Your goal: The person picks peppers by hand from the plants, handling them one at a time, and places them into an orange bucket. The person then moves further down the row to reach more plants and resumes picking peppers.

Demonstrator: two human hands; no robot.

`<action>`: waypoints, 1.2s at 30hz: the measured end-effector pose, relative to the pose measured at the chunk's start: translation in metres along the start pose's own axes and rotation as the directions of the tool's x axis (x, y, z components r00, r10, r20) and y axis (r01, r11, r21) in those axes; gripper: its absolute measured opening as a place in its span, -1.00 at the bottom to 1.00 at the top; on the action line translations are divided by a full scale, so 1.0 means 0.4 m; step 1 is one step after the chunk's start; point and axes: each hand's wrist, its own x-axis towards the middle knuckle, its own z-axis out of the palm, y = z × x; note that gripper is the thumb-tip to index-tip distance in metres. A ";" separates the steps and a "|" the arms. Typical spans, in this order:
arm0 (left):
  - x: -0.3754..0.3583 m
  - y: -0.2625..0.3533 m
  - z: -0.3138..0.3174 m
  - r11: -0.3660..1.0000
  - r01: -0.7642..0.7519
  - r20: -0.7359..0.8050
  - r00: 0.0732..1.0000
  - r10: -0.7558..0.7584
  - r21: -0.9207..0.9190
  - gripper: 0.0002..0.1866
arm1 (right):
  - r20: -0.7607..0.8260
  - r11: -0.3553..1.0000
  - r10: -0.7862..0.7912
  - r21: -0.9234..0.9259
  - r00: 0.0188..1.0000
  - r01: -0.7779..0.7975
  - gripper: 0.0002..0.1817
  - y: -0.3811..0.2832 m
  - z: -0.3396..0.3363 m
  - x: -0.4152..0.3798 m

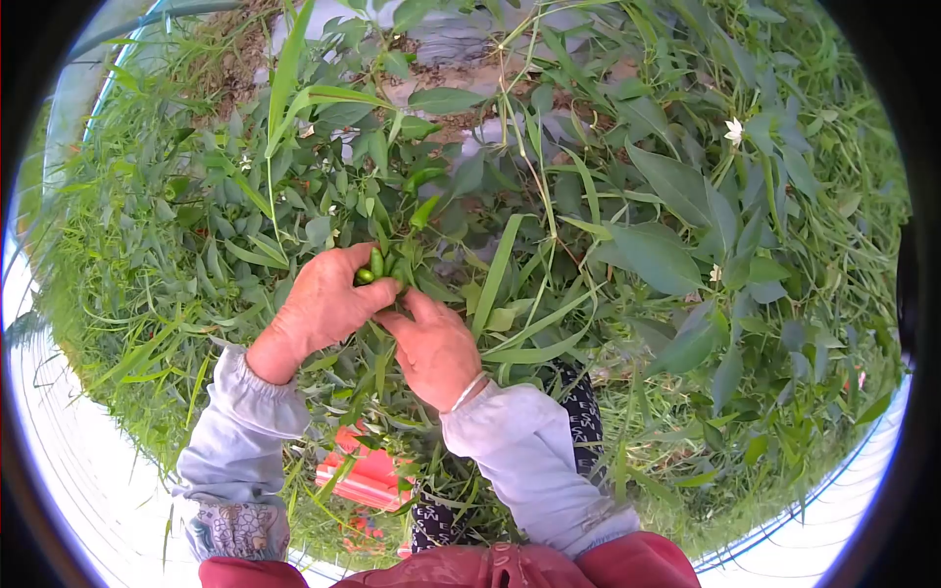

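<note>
Small green chili peppers (375,265) are gathered between the thumb and fingers of my left hand (319,304), which is closed around them beside the leafy pepper plants. My right hand (438,351) is right against it, its fingers bent inward near the left thumb. The tips of the right fingers are partly hidden among leaves, so whatever they pinch does not show clearly. Another green pepper (423,177) hangs in the foliage just above the hands.
Dense pepper plants with white flowers (734,130) and long grass blades (498,274) surround my hands. Greyish plastic sheeting (456,44) and bare soil show at the top. A red plastic container (365,480) is below, near my patterned trouser legs (584,421).
</note>
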 end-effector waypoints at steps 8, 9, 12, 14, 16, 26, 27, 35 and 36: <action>0.020 0.016 0.004 0.914 0.029 0.100 0.992 -0.075 0.405 -0.59 | 0.034 0.998 -0.019 -0.056 0.999 0.021 -0.61 -0.004 0.027 -0.014; 0.020 -0.010 0.003 0.930 -0.019 0.126 0.992 -0.029 0.368 -0.60 | 0.064 0.999 -0.016 -0.037 0.998 0.018 -0.66 -0.007 0.027 -0.014; -0.004 -0.070 -0.006 1.000 -0.005 0.137 0.991 0.002 0.021 -0.61 | -0.063 0.997 0.006 0.076 0.998 -0.001 -0.64 0.000 0.044 -0.018; -0.037 -0.092 0.013 0.952 0.059 0.134 0.991 -0.019 -0.300 -0.62 | -0.111 0.996 0.009 0.092 0.994 0.002 -0.63 -0.003 0.047 -0.022; -0.059 -0.107 0.045 0.819 0.010 -0.024 0.999 -0.029 -0.573 -0.64 | -0.155 0.995 0.003 0.097 0.988 0.012 -0.61 -0.005 0.045 -0.023; -0.164 -0.152 0.123 0.726 -0.471 -0.450 0.858 0.246 -0.501 -0.73 | -0.097 0.979 -0.123 0.153 0.988 0.137 -0.52 -0.025 0.042 -0.019; -0.190 -0.142 0.132 0.583 -0.436 -0.436 0.887 0.151 -0.685 -0.73 | -0.131 0.977 -0.093 0.178 0.987 0.115 -0.56 -0.011 0.062 -0.024; -0.477 -0.228 0.261 0.187 -0.361 -0.377 0.924 -0.059 -0.914 -0.73 | -0.156 0.904 0.200 0.409 0.967 -0.121 -0.82 0.018 0.129 -0.042; -0.531 -0.262 0.289 0.012 -0.237 -0.236 0.961 -0.146 -0.972 -0.73 | -0.204 0.935 0.192 0.335 0.960 -0.116 -0.81 0.012 0.135 -0.044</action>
